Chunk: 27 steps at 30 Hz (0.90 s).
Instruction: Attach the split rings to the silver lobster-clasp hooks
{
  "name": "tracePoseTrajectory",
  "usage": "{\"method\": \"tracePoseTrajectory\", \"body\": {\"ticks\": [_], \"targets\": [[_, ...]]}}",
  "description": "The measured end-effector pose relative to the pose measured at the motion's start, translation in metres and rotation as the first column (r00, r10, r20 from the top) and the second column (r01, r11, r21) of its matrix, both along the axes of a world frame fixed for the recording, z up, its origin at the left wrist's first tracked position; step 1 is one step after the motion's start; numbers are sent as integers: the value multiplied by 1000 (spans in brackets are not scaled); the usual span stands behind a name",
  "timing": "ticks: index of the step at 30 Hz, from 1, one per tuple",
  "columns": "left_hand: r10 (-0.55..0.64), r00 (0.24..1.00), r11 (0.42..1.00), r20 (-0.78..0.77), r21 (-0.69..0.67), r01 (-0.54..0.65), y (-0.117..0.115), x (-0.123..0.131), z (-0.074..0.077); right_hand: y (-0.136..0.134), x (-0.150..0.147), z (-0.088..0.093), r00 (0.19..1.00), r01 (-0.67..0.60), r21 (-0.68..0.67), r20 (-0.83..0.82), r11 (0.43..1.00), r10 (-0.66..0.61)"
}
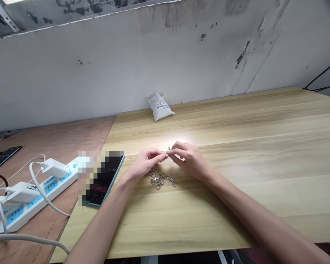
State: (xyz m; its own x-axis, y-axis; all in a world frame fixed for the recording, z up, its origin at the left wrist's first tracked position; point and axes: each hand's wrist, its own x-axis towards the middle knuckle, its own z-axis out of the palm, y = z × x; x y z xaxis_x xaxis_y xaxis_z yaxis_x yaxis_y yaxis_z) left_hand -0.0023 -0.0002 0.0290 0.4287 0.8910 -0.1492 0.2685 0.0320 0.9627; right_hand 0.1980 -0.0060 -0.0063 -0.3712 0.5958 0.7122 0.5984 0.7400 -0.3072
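My left hand (147,162) and my right hand (191,157) meet above the wooden table, thumbs and fingers pinched together. Between their fingertips is a small metal swivel clasp (169,148), only partly visible; the fingers cover the rest. Just below the hands lies a loose pile of silver swivel clasps with rings (161,179). Part of that pile sits under my left hand and is hidden by it.
A phone (106,179), partly pixelated, lies left of my left forearm. Further left, a white power strip (48,189) carries chargers and cables. A white plastic packet (161,107) rests near the wall. Another dark device (2,157) is at the far left.
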Motion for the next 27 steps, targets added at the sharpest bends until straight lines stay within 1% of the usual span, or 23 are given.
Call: {"method": "tracePoseTrajectory", "body": {"ticks": [4, 7, 11, 15, 18, 24, 27], "targets": [[6, 999, 998, 44, -56, -4, 0, 0, 0, -2, 0, 3, 998, 17, 60, 60, 998, -21], [6, 994, 995, 107, -95, 4, 0, 1, 0, -3, 1, 5, 996, 35, 97, 82, 995, -43], [-12, 987, 996, 162, -90, 27, 1, 1, -2, -4, 2, 7, 992, 47, 105, 115, 993, -59], [-23, 987, 997, 156, -68, 33, 1, 2, -2, -6, 2, 11, 985, 53, 69, 162, 996, -64], [-13, 988, 997, 155, -75, 25, 1, 2, -2, -7, 1, 14, 980, 52, 56, 192, 997, -62], [-22, 982, 995, 187, -96, 41, 0, 2, -2, -9, 0, 15, 965, 69, 101, 247, 992, -93], [-12, 987, 996, 161, -90, 27, 0, 2, -1, -9, -1, 15, 963, 77, 131, 249, 988, -108]]}}
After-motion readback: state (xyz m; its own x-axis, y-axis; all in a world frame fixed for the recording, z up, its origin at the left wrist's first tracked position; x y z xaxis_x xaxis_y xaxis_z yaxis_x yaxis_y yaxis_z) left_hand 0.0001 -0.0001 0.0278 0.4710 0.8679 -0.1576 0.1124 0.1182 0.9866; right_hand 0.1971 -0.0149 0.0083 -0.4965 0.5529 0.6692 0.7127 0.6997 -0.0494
